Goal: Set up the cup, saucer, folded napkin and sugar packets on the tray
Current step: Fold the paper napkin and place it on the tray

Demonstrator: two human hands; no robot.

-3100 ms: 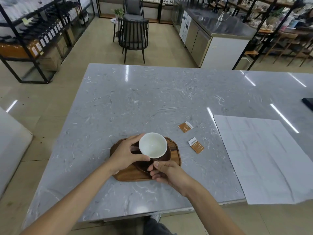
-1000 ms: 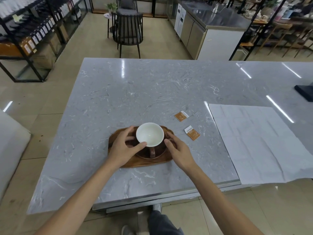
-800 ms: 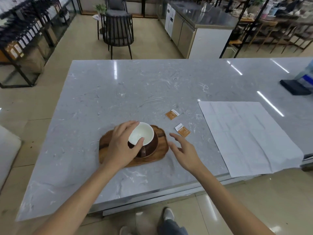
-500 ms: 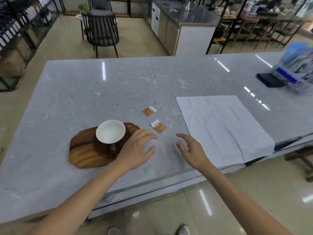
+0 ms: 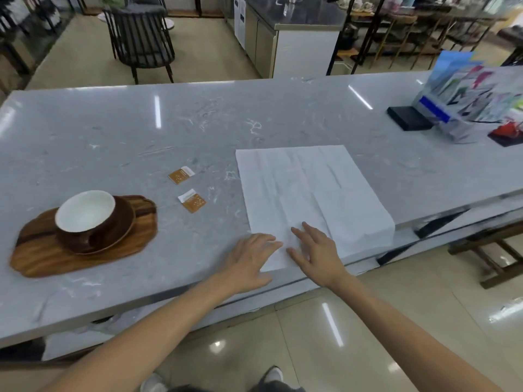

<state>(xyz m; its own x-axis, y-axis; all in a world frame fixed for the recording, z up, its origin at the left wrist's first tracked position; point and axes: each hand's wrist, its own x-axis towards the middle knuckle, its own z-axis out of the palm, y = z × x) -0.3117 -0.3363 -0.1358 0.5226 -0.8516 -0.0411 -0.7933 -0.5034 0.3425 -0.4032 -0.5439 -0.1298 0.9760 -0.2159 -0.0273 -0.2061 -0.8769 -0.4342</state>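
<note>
A brown cup (image 5: 85, 219) with a white inside stands on a brown saucer (image 5: 124, 224) on the wooden tray (image 5: 56, 258) at the left. Two orange sugar packets lie on the counter to the tray's right, one farther back (image 5: 181, 175) and one nearer (image 5: 193, 200). A white napkin (image 5: 308, 190) lies spread flat to the right of them. My left hand (image 5: 250, 260) rests flat at the napkin's near left corner. My right hand (image 5: 317, 253) lies flat on the napkin's near edge, fingers straight.
The grey marble counter (image 5: 113, 131) runs wide to the left and back. At the far right stand a black box (image 5: 409, 122), a clear leaflet holder (image 5: 469, 100) and a red item (image 5: 508, 132). A dark chair (image 5: 141, 38) stands on the floor behind the counter.
Both hands left the cup and saucer on the tray and moved right to the napkin's near edge. The view has turned right, so the tray now sits at the left.
</note>
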